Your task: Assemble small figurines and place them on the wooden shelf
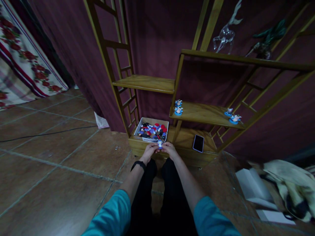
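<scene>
A small white figurine on a purple base (160,144) is held between my two hands, just in front of an open box. My left hand (150,150) pinches it from the left, and my right hand (169,148) grips it from the right. Behind them, the cardboard box (138,135) on the low shelf is filled with several loose red, blue, purple and black pieces. On the middle shelf stand figurines with blue bases: a pair at the left end (178,110) and a pair at the right end (235,119).
The wooden display shelf (147,83) rises ahead, with a phone (198,143) lying on its lowest board. A glass deer (225,36) and a dark green ornament (267,39) stand up top. White boxes (256,186) and pale cloth (290,180) lie on the floor at right.
</scene>
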Demonstrator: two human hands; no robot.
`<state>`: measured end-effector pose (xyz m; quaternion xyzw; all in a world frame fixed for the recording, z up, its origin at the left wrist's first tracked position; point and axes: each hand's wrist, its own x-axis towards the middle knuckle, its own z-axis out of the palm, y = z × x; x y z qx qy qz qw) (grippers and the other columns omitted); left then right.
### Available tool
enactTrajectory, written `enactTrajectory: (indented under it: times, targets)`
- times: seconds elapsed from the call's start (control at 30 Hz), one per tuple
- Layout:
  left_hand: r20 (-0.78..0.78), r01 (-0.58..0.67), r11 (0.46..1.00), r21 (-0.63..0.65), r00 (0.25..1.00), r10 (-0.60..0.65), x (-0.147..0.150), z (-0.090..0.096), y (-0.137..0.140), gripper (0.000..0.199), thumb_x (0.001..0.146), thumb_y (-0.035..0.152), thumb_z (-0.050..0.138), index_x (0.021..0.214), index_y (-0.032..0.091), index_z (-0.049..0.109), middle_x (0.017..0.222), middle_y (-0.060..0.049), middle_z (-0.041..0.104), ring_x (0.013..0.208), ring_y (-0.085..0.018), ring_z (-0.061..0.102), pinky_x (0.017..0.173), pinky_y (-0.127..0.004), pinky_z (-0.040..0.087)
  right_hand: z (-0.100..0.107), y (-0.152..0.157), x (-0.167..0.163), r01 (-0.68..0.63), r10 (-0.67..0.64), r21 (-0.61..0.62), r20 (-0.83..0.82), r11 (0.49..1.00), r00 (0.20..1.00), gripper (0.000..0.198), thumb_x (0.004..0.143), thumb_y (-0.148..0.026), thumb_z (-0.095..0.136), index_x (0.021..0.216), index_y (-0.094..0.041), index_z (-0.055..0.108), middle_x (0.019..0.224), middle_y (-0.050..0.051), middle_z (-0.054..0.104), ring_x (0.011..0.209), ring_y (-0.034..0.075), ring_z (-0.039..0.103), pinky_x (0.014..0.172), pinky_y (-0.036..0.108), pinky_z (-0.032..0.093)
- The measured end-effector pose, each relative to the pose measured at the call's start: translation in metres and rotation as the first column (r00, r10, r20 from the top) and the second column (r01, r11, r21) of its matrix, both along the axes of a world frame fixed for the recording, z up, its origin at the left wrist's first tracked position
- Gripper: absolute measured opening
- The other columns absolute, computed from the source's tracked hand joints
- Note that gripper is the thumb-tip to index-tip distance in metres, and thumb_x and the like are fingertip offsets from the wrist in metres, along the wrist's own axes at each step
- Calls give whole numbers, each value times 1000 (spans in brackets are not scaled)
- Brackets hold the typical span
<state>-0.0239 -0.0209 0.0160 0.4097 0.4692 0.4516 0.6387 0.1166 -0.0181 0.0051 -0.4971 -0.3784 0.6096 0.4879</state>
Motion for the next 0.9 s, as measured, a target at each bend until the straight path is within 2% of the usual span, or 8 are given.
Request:
enactTrajectory:
  times: [0.3, 0.6, 0.9]
  targets:
    - [9, -45, 999, -18, 999, 45, 0, -1, 0, 22, 58, 21, 70, 76, 11, 63, 59, -3, 62, 50, -10, 57, 46, -20, 38, -3, 1, 1, -13, 13, 18, -12, 1000, 1000, 29, 54, -38, 72, 70, -18, 58, 68, -1, 62, 62, 12, 60, 63, 27, 49]
    - [10, -12, 1000, -10, 1000, 12, 0, -3, 0, 25, 58, 22, 70, 79, 11, 63, 62, -2, 63, 49, -9, 56, 46, -18, 37, 0, -2, -1, -15, 17, 34, -39, 999, 999, 34, 51, -34, 75, 74, -18, 57, 75, -1, 63, 65, 12, 61, 63, 26, 49]
    - [-9, -21, 1000, 1, 1000, 21, 1, -3, 0, 28, 55, 23, 74, 78, 11, 62, 60, -2, 63, 48, -8, 55, 46, -18, 38, 3, -3, -1, -35, 37, 32, -66, 999, 997, 32, 51, -32, 75, 73, -17, 56, 73, 0, 64, 62, 12, 61, 64, 27, 50]
